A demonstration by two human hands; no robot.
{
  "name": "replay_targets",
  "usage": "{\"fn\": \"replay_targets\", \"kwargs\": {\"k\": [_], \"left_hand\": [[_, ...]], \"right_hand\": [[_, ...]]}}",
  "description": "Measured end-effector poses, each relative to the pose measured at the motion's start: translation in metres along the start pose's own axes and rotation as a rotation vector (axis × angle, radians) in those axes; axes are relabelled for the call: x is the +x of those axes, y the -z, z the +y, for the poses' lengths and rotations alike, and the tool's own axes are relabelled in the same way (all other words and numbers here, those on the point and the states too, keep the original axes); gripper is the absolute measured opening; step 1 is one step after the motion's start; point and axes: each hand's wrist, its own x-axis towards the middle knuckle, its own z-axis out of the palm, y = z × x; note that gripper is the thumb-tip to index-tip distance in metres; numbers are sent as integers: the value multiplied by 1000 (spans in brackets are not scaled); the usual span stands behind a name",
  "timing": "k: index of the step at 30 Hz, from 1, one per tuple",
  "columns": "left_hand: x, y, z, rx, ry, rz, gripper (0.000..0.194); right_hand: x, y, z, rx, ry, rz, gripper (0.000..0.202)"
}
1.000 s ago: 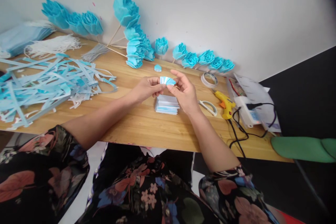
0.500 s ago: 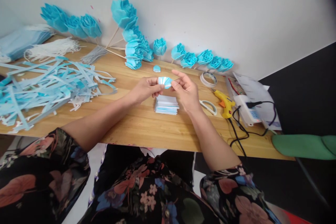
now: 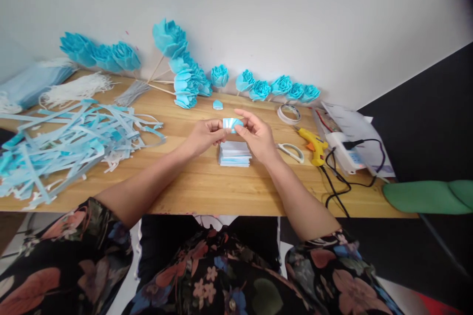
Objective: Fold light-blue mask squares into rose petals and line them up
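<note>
Between my hands is a small blue-and-white folded piece, held just above the table. My left hand pinches its left end between thumb and fingers. On its right end are the thumb and fingers of my right hand, with the index finger raised along the top. Directly below lies a stack of pale blue and white cut pieces. A small blue petal-shaped piece rests on the table behind my hands.
Blue flowers line the wall. Cut strips are heaped at left, near white cords. At right are a tape roll, scissors, a yellow glue gun, a power strip and a green object.
The camera view has tilted slightly, so the table and flowers appear lower. My right index finger lies nearer the folded piece; both hands still hold it.
</note>
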Motion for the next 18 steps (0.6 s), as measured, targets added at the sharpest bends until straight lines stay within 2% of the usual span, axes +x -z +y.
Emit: {"fn": "replay_targets", "kwargs": {"k": [10, 18], "left_hand": [[4, 4, -5, -59, 31, 54, 28], [0, 1, 3, 89, 19, -11, 23]], "right_hand": [[1, 4, 1, 23, -22, 13, 41], [0, 1, -3, -7, -44, -45, 49]]}}
